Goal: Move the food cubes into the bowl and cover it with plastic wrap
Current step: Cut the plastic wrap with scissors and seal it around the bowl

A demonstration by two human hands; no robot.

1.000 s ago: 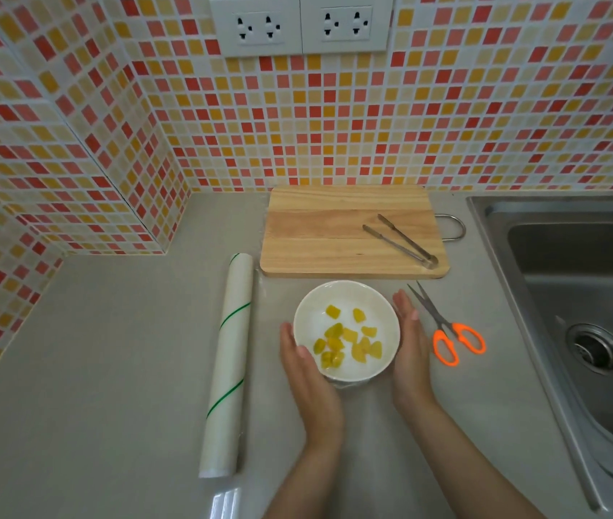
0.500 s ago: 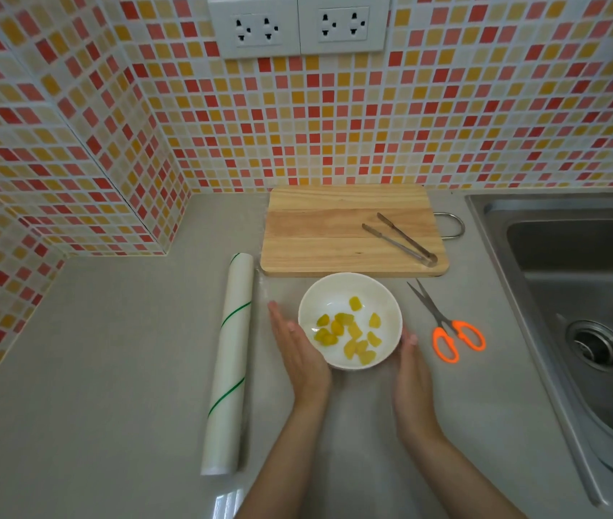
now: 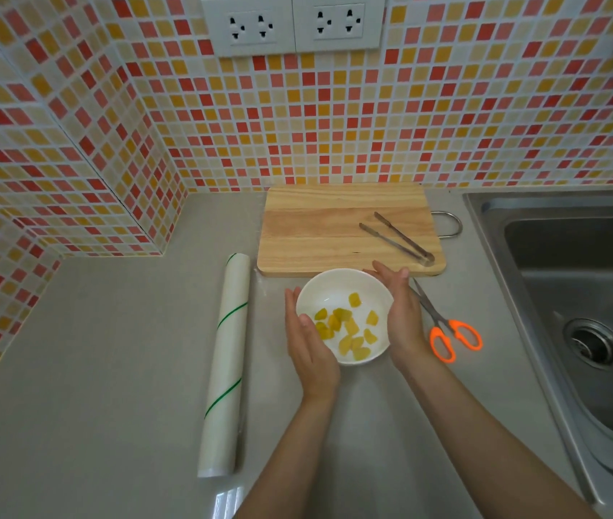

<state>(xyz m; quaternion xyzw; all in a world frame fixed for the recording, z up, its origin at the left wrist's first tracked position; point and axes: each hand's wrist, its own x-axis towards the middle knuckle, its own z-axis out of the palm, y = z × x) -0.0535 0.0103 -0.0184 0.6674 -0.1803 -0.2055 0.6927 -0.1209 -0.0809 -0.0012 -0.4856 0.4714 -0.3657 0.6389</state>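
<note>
Kitchen corner, walls in small red, orange and yellow mosaic tile (image 3: 447,118), two white double sockets (image 3: 292,24) set high in the back wall; grey countertop (image 3: 91,368) below, stainless sink (image 3: 578,294) with round drain at the right edge. Wooden cutting board (image 3: 316,234) against the back wall, metal hanging loop at its right end; metal tongs (image 3: 396,238) lying on the board's right part, arms spread toward the left. Roll of plastic wrap (image 3: 225,365) with green diagonal stripes, lying lengthwise on the counter left of the bowl, apart from it; a clear sheet seems to extend from the roll across the counter under the bowl, its edges hard to make out. White bowl (image 3: 335,290) just in front of the board, upright; yellow food cubes (image 3: 348,327) — roughly a dozen — lying loose inside, mostly in the near half. Orange-handled scissors (image 3: 443,327) on the counter right of the bowl, blades closed, tips pointing toward the board. Left hand (image 3: 310,350) flat and extended against the bowl's near-left side, fingers straight, clasping nothing; right hand (image 3: 402,316) likewise flat along the bowl's right side, fingertips reaching the board's front edge — the bowl sits cupped between the two palms; whether wrap is pressed under them cannot be told
</note>
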